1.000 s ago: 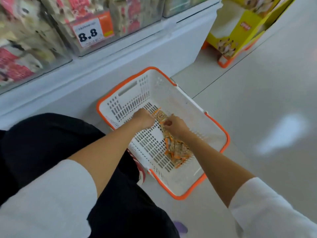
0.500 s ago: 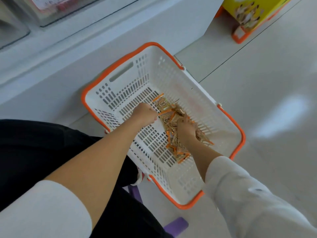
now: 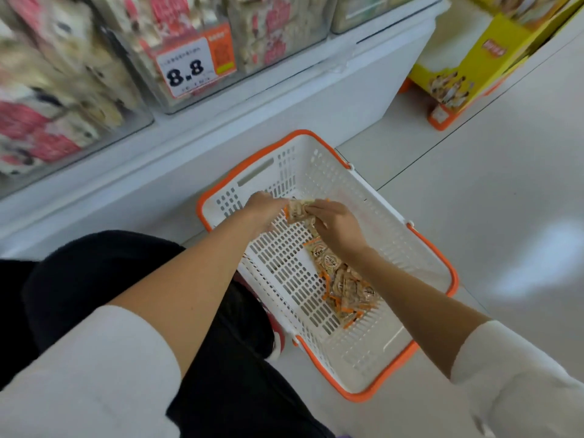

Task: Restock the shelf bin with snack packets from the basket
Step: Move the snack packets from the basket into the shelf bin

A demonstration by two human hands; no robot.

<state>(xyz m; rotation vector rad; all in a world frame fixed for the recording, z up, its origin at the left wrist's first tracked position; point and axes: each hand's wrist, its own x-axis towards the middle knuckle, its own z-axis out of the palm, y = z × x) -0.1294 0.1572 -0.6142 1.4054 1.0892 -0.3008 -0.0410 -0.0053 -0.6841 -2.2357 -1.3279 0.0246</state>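
Head view puts the grip dead centre on my feed: both hands meet over the basket on one bundle of snack packets (image 3: 298, 211), beige wrappers with orange ends. The left hand (image 3: 264, 211) has its fingers curled round the bundle's left end, knuckles towards the camera. The right hand (image 3: 336, 226) pinches the right end with bent fingers, back of the hand up. I read both as closed on the bundle. It sits between the two hands, lifted above the basket's slotted floor, over the half nearer the shelf.

Just under the right palm a few packets trail down towards the loose packets (image 3: 346, 287) lying in a heap along the basket's right side. I cannot tell whether they hang from the bundle. Both forearms are bare and reach forward and inward, white sleeves (image 3: 94, 368) pushed up near the elbows. The left arm crosses above black trousers (image 3: 104, 273).

The basket (image 3: 437, 248), white with an orange rim, stands on the pale floor (image 3: 505, 191) against the white shelf base (image 3: 284, 102). Above it, well apart from the hands, a clear shelf bin (image 3: 275, 30) holds pink-and-cream packets and beside it is a price tag (image 3: 189, 69) reading 8.8. A yellow display carton (image 3: 474, 55) stands at upper right.
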